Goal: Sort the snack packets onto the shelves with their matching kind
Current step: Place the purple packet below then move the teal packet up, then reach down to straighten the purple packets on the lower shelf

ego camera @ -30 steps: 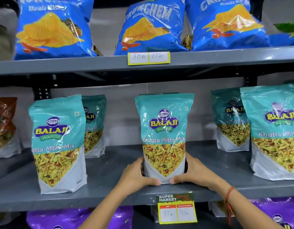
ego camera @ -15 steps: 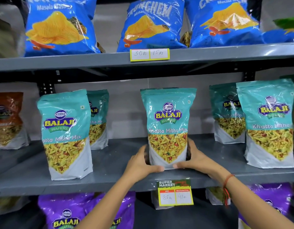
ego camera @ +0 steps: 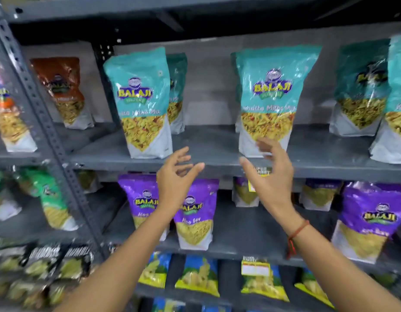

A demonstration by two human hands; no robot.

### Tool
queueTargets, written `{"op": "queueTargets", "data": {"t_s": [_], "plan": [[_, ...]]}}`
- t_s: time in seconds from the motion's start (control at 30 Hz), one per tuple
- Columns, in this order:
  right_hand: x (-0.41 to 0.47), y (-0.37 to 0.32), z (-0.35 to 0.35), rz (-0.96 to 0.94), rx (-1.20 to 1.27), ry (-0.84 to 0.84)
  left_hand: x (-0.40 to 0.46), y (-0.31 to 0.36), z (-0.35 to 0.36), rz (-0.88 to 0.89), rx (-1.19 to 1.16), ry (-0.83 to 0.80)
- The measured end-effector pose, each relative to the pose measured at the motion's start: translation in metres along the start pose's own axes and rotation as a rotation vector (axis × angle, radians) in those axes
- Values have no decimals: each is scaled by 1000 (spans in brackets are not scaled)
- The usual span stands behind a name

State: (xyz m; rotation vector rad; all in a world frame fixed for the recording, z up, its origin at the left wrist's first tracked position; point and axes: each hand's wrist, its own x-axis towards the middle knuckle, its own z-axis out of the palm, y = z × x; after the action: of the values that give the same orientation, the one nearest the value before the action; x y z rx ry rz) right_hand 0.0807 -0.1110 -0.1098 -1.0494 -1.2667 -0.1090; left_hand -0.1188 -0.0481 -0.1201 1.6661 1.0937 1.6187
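Observation:
A teal Khatta Mitha Mix packet (ego camera: 271,93) stands upright on the grey middle shelf (ego camera: 208,143), among other teal packets of the same kind (ego camera: 141,102). My left hand (ego camera: 176,180) hovers open in front of the shelf edge, left of the packet and holding nothing. My right hand (ego camera: 270,176) is open too, fingers spread just in front of the packet's lower edge; whether they still touch it is blurred. A red thread circles the right wrist.
Purple Aloo Sev packets (ego camera: 195,212) stand on the shelf below, with blue and yellow packets (ego camera: 196,275) lower still. A perforated grey upright (ego camera: 44,124) divides off a left bay with orange (ego camera: 8,109), green (ego camera: 44,192) and black packets (ego camera: 55,257).
Both hands have let go of the teal packet and drawn back and down from it. The view has tilted down and shifted left, so lower shelves now show.

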Motion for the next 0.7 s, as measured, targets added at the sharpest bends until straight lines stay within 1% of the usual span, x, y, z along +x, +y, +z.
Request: {"op": "queueTargets", "data": {"t_s": [0.1, 0.17, 0.27, 0.37, 0.4, 0.47, 0.53, 0.6, 0.7], "plan": [[-47, 17, 25, -1, -77, -160, -33, -53, -28, -157, 55, 20], [-78, 42, 41, 100, -83, -265, -52, -91, -39, -290, 127, -11], [-121, 84, 64, 392, -97, -417, -71, -142, -45, -530, 199, -143], [-162, 131, 89, 715, -123, -628, -80, -189, -42, -734, 247, -294], [-174, 145, 97, 796, -107, -682, -82, -202, -40, -766, 259, -339], [-191, 168, 111, 882, -56, -780, -84, -223, -35, -787, 261, -396], [-202, 186, 123, 902, -46, -842, -81, -240, -29, -764, 270, -410], [-209, 197, 133, 924, -65, -862, -78, -257, -25, -734, 283, -425], [-213, 203, 142, 920, -68, -887, -79, -275, -22, -738, 298, -444]]}}
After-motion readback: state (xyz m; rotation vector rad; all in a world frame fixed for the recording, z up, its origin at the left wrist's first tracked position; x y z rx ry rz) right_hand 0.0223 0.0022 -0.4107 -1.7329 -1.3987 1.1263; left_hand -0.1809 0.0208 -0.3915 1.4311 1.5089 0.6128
